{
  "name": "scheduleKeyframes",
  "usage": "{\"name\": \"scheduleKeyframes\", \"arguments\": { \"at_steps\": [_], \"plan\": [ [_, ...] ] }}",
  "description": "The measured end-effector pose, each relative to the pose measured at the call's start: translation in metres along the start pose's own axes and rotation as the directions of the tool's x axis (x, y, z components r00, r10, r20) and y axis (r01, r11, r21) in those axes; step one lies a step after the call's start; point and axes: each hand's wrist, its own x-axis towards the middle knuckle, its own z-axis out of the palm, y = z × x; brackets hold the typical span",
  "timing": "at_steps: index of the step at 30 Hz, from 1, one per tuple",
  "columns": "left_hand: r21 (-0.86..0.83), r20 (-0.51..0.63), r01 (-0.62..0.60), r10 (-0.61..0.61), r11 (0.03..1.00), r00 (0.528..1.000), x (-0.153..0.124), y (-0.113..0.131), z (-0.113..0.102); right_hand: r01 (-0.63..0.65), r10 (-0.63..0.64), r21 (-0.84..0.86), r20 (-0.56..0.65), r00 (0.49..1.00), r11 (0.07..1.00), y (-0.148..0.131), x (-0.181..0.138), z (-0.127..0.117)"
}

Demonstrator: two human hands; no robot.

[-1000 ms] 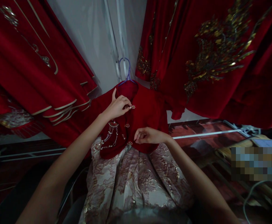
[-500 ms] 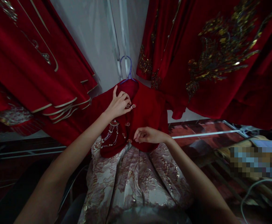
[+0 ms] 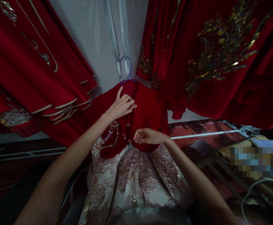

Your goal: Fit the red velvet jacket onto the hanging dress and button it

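Note:
A red jacket (image 3: 148,104) hangs from a purple-blue hanger (image 3: 130,70) in front of me, above a pale skirt (image 3: 136,181) with a raised metallic pattern. My left hand (image 3: 122,104) is at the upper front opening. Its thumb and fingers are closed around the left half of a beaded button, which they hide; the matching beaded half (image 3: 134,106) shows beside the fingertips. Lower down, my right hand (image 3: 148,136) rests against the front with curled fingers; whatever they pinch is hidden. Between the hands lies another beaded button (image 3: 127,125). A beaded tassel ornament (image 3: 114,125) decorates the left front.
Red garments (image 3: 57,78) with cream piping hang at left. Others at right carry gold sequin embroidery (image 3: 220,47). White metal rails (image 3: 202,134) run low behind the jacket. A wooden seat or bench (image 3: 223,153) with a cable (image 3: 246,197) stands at lower right.
My left hand's fingers have shifted slightly right and drawn together, covering the left half of the upper button. My right hand has barely moved.

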Motion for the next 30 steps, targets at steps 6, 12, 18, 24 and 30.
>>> {"name": "scheduleKeyframes", "arguments": {
  "at_steps": [6, 12, 18, 24, 30],
  "plan": [
    [-0.029, -0.001, 0.04, -0.04, 0.999, 0.999, -0.004, -0.002, 0.012, 0.006, -0.007, -0.039, -0.043, 0.999, 0.999, -0.012, -0.002, -0.001],
    [-0.107, 0.0, 0.064, -0.064, 0.992, 0.998, -0.007, -0.005, 0.016, 0.04, -0.04, -0.014, -0.07, 0.997, 0.999, -0.013, -0.003, -0.004],
    [-0.12, -0.025, 0.058, -0.061, 0.991, 0.998, -0.007, -0.004, 0.017, 0.012, -0.014, -0.024, -0.078, 0.997, 1.0, -0.019, -0.002, 0.0],
    [-0.061, -0.088, 0.161, -0.166, 0.985, 0.982, -0.01, -0.004, 0.016, -0.112, -0.109, -0.273, -0.678, 0.727, 0.955, -0.041, 0.02, -0.015],
    [-0.091, -0.308, 0.58, -0.577, 0.81, 0.757, -0.022, 0.007, 0.016, -0.016, -0.434, -0.518, -0.732, 0.525, 0.855, -0.06, 0.068, -0.012]
  ]
}}
